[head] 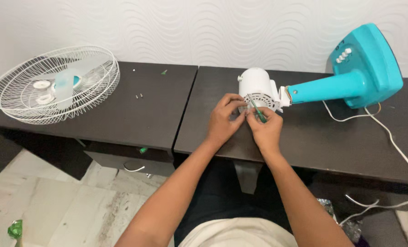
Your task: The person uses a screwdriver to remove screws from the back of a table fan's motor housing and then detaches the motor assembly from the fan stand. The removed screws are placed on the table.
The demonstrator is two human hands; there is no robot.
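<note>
White plastic forms the motor housing (257, 88), which lies on its side on the dark tabletop (304, 137), joined to a teal stand (359, 73) laid flat beside it. Both hands are brought together at the housing's vented face. The left hand (224, 120) is curled, its fingertips pressed against the housing's lower edge; whether something small is pinched there cannot be told. The right hand (265, 128) is closed around a thin green screwdriver (258, 110), whose tip is set against the vents.

The housing is judged stiff but light, with thin slotted plastic that could crack if squeezed; the smooth rounded back is probably the safer place to be held, not the grille. The stand looks heavier and would likely anchor the assembly. A white cord (391, 137) trails off the right edge.

Well apart on the left, a white wire guard (53, 84) rests like a shallow bowl, and a pale, see-through blade (64, 87) is held inside it. Small loose screws (139, 96) lie on the tabletop between guard and housing. A drawer (126, 162) stands slightly open below; its contents cannot be seen.
</note>
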